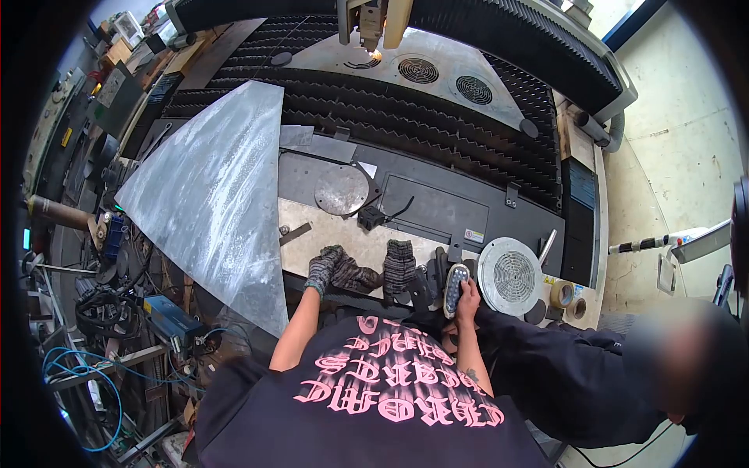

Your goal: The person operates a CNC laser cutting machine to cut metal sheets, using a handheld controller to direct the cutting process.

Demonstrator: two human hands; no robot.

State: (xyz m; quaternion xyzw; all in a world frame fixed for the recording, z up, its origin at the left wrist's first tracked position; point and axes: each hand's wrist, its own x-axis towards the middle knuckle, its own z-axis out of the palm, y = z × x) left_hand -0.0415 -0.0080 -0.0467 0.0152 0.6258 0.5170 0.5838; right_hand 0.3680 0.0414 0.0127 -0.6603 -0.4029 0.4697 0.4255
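Observation:
My left hand (322, 269) wears a grey striped knit glove and rests at the front edge of the machine. Dark knit fabric bunches beside it, and its fingers cannot be made out. My right hand (467, 303) is bare and closed around a handheld remote control (455, 287) with rows of buttons. Between my hands lies another knit glove (399, 267), cuff pointing away from me. A round metal disc with slotted rings (511, 274) sits just right of the remote.
A cutting head (370, 27) glows over a slotted metal sheet (441, 51) on the toothed bed. A large metal sheet (218, 187) juts out at left. Tape rolls (562, 294) stand at right. A dark-clothed person (577, 374) is close on my right; cables lie at left.

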